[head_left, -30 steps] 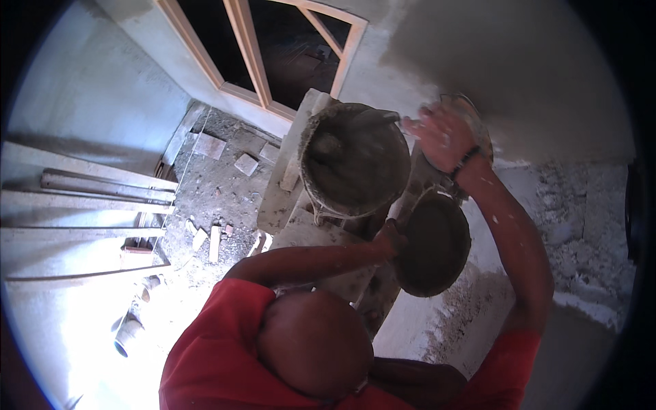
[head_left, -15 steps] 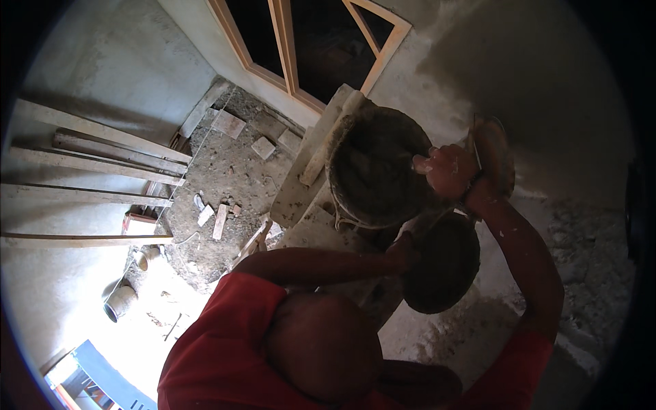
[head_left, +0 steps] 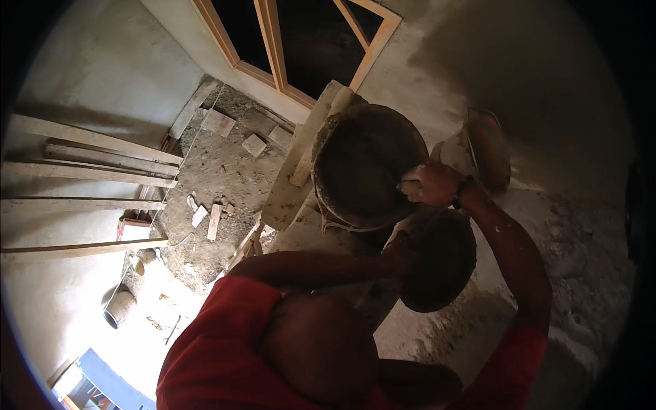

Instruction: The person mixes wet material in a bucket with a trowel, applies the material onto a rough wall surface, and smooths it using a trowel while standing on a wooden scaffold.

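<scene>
My right hand (head_left: 435, 183) is closed around a short tool with a pale, rounded handle end (head_left: 411, 188); the rest of the tool is hidden. It is over the right rim of a large round bucket (head_left: 320, 176) holding grey wet mortar (head_left: 365, 160). Below and to the right is a smaller, round, dark container (head_left: 441, 270), its depth hard to make out. My left hand (head_left: 400, 251), in shadow, grips its left edge, the fingers partly hidden.
Mortar-stained boards (head_left: 294, 184) lie beside the bucket. A bag-like object (head_left: 488, 150) leans at the right wall. Several long planks (head_left: 89, 164) rest against the left wall. Brick pieces (head_left: 214, 222) litter the floor, a taut string (head_left: 195, 140) crosses it, and a wooden window frame (head_left: 273, 44) stands beyond.
My right hand has moved left and slightly down, from beside the bag-like object to the bucket's right rim. My left hand stays at the dark container. The whole view has shifted slightly.
</scene>
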A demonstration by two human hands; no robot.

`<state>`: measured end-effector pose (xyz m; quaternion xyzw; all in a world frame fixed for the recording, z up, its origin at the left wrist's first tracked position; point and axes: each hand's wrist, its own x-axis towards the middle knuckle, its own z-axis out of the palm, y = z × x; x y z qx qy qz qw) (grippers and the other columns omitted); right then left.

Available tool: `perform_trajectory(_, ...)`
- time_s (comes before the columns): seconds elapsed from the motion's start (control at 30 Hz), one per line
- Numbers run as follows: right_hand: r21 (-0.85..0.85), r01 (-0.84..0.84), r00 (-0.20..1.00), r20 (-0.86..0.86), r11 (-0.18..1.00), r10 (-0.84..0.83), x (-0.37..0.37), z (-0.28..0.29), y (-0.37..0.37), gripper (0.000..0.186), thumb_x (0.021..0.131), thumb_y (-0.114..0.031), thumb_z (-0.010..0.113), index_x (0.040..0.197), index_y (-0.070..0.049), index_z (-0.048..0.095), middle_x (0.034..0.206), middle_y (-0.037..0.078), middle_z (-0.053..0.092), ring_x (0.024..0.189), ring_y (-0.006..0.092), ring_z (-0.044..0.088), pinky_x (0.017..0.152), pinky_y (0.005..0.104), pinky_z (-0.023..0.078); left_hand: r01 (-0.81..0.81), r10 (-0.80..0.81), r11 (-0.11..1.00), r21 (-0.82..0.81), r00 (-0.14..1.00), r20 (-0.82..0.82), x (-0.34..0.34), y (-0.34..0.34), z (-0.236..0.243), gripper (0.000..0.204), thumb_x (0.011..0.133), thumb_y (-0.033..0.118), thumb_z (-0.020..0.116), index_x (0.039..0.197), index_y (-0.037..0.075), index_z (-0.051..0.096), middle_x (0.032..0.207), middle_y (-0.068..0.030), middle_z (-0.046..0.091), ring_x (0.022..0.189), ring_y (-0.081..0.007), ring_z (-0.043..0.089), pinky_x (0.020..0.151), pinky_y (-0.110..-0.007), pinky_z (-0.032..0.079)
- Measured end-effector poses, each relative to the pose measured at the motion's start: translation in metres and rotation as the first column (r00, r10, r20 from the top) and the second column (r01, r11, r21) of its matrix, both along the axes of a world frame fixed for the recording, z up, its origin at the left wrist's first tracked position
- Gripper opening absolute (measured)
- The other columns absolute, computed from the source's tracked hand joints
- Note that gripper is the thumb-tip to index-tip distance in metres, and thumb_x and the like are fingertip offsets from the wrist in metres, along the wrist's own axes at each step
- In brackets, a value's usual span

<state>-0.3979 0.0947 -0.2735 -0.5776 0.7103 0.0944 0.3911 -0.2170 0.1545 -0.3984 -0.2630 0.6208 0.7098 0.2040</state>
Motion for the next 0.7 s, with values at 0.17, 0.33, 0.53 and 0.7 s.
perform_trajectory(0.17,-0.045,0.062,0.994,0.094,0.997,-0.058,-0.002,-0.003,0.003,0.048,0.071,-0.026,0.072,0.111,-0.001,0.062,0.111,0.020,0.063,0.106,0.0339,0.058,0.093,0.0388,0.044,-0.023,0.021,0.999,-0.049,0.999,-0.039,0.003,0.003,-0.005,0.071,0.072,0.027,0.068,0.126,-0.006,0.035,0.108,-0.0236,0.056,0.096,-0.0317,0.060,0.077,-0.041,0.051)
perform_trajectory(0.33,-0.123,0.127,0.976,0.190,0.984,-0.102,-0.005,-0.008,0.011,0.048,0.072,-0.024,0.071,0.111,0.002,0.061,0.098,0.018,0.066,0.081,0.0260,0.064,0.076,0.0353,0.050,-0.005,0.001,0.998,-0.061,0.997,-0.071,0.005,-0.001,-0.009,0.072,0.071,0.027,0.068,0.126,-0.006,0.035,0.111,-0.0236,0.054,0.097,-0.0308,0.060,0.078,-0.040,0.051)
perform_trajectory(0.53,0.025,0.356,0.865,0.369,0.934,-0.340,-0.003,0.001,0.028,0.046,0.076,-0.020,0.068,0.114,0.003,0.059,0.082,0.010,0.067,0.053,0.0106,0.055,0.056,0.0283,0.049,0.016,-0.028,0.995,-0.095,0.991,-0.128,0.002,-0.002,-0.007,0.068,0.072,0.027,0.066,0.123,-0.006,0.037,0.112,-0.0232,0.054,0.099,-0.0308,0.059,0.080,-0.040,0.050)
perform_trajectory(0.7,0.097,0.473,0.769,0.440,0.876,-0.464,-0.002,0.001,0.039,0.048,0.078,-0.020,0.067,0.119,0.003,0.056,0.081,0.007,0.066,0.057,0.0090,0.056,0.056,0.0265,0.049,-0.047,0.044,0.998,-0.028,0.993,-0.112,0.006,0.000,-0.013,0.060,0.072,0.025,0.065,0.118,-0.006,0.043,0.107,-0.0230,0.056,0.099,-0.0296,0.059,0.080,-0.040,0.050)
